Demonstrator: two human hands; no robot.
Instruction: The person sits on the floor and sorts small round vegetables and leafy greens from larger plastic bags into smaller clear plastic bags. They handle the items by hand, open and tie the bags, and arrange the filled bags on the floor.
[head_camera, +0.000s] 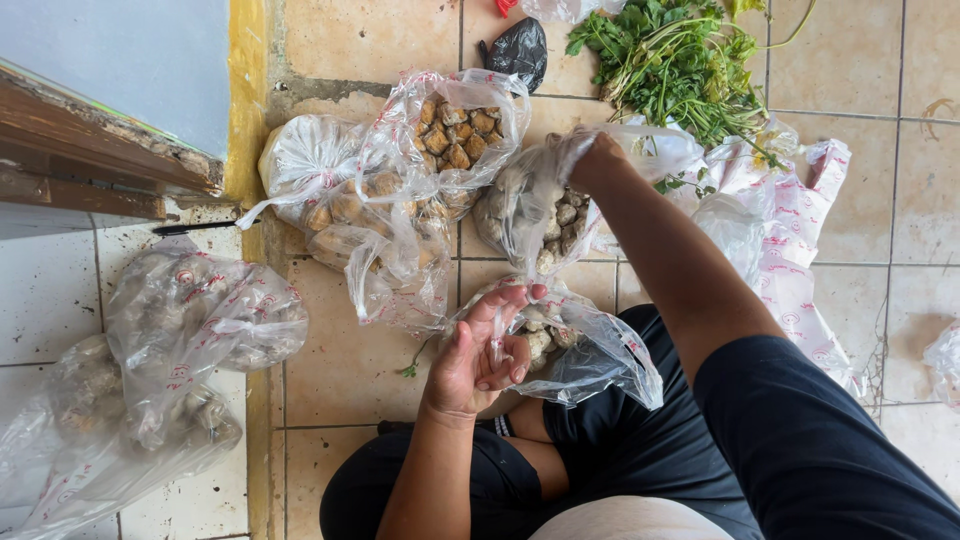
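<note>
Nearest, left hand (480, 350) pinches the mouth of a clear bag (580, 345) over the lap, while right hand (590, 150), farther out, grips a second bag (525, 215) on the floor (340, 370).

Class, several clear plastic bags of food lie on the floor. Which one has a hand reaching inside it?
The bag of pale lumps just below the greens. The right hand is in its open mouth; the left hand only grips the nearer bag, and the others lie untouched.
</note>
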